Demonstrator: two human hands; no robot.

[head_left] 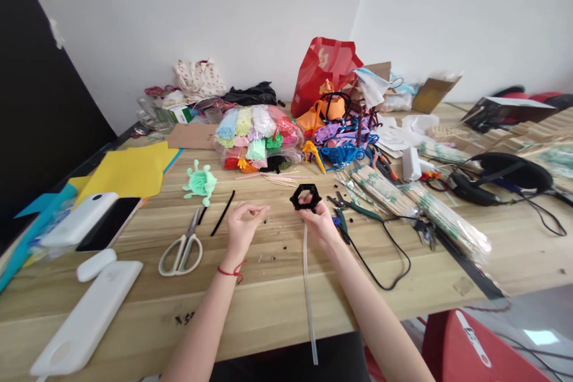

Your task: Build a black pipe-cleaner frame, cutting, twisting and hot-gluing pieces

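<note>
Ring: black, fuzzy, roughly six-sided, in the right hand near the middle of the wooden tabletop, as I see it from here.
Right hand: grip clasped on the ring's near side, a fingertip showing through the middle.
Left hand: grip pinched, thumb against fingertips, near the ring but apart from it; a red string bracelet circles the wrist.
Stick: thin, whitish, running from the right hand towards the person and past the tabletop's near edge; I cannot tell whether the fingers hold it.
Black strip: fuzzy, lying just left of the left hand.
Scissors: pale-handled, farther left, blades pointing away from the person.
Mint-green piece: fuzzy, with knobbed ends, beyond the scissors.
Pliers: green-handled, lying right of the right hand.
Bundles: bagged, many-coloured, farther back, left of a red bag.
</note>
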